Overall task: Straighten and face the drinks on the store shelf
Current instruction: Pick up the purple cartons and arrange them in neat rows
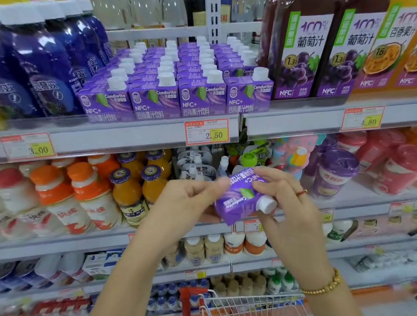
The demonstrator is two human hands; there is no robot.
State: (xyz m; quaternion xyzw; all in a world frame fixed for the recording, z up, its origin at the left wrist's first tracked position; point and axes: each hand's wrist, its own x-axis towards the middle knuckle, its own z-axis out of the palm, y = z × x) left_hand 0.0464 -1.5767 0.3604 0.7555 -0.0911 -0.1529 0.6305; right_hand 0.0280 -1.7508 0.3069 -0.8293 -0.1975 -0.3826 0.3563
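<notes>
The purple cartons [174, 86] on the upper shelf [116, 137] stand in neat rows with their fronts outward, so that section looks mostly done. One carton [243, 198] is off the shelf, held tilted in front of the lower shelves with its white cap pointing down and right. The left hand [186, 202] pinches its left edge between thumb and fingers; the right hand [290, 206] curls round the cap end. It probably has yet to be turned upright and put back. The cartons read "Condorito" and "NFC+". The price tag [207, 131] beneath them shows 2.50, and the neighbouring tags [28, 146] show 3.00 and 4.80. The dark bottles [305, 46] say "100%" and "NFC"
</notes>
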